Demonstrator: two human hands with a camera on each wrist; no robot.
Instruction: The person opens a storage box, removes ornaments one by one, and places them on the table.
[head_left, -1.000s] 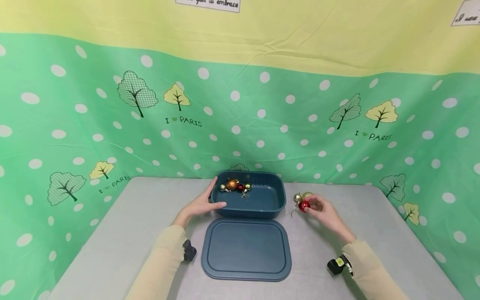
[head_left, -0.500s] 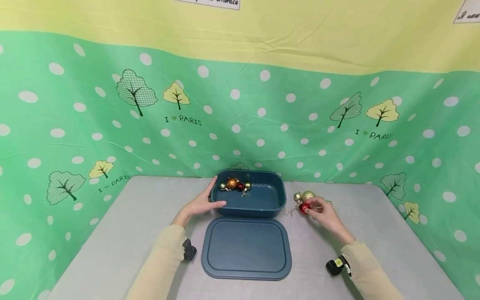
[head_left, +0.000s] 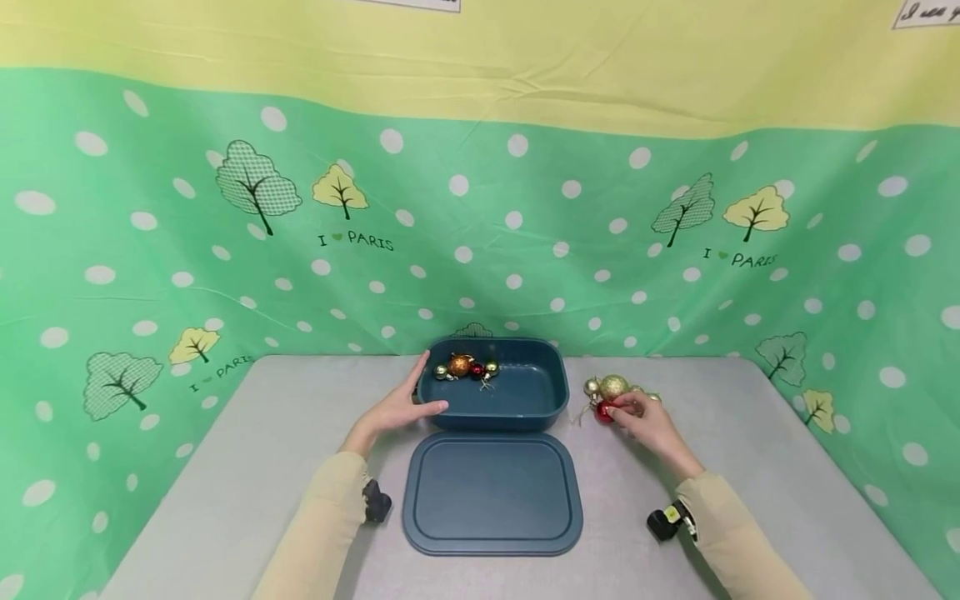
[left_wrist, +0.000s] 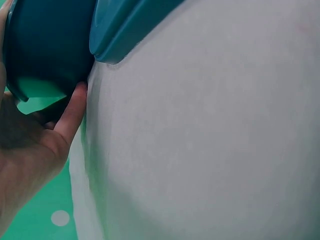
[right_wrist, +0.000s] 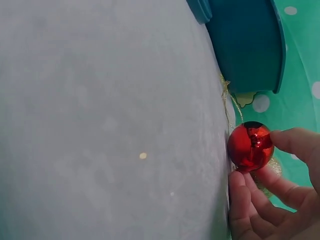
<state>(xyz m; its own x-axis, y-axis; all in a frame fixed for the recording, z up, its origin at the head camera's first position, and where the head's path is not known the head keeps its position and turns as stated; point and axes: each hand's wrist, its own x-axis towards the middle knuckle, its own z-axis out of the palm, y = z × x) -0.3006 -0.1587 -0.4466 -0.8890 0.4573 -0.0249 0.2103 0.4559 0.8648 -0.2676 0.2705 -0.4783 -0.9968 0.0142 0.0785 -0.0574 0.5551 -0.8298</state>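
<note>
Right hand: the right hand [head_left: 647, 421], right of centre in the head view, pinches a shiny red bauble [head_left: 604, 412] between thumb and fingertips [right_wrist: 292, 141]; in the right wrist view the ball sits at the lower right, resting on the table.
Beside it: a gold glitter bauble [head_left: 614, 387] and a small pale gold bauble [head_left: 592, 387] lie touching the red one, just above it in the frame, with thin gold hanging cords trailing toward the box.
Left hand: the left hand [head_left: 398, 408], left of centre, rests on the left end of the box, fingers nearly straight along its wall and the thumb [left_wrist: 71, 114] pressed to its near corner; it grips nothing.
Box: an open dark teal plastic box [head_left: 555, 392] stands at the middle of the frame, between the two hands.
Inside the box: in its upper left corner lie an orange glitter bauble [head_left: 460, 365], a small dark red one [head_left: 476, 370] and two small gold ones; the remaining floor is bare.
Lid: the matching teal lid [head_left: 492, 493] lies flat on the table, just below the box in the frame.
Table: a grey table [head_left: 225, 467] in front of a green dotted backdrop.
Progress: judged from the layout, about half done; one cluster is boxed, the three baubles at the right hand are outside, and the lid is off.
</note>
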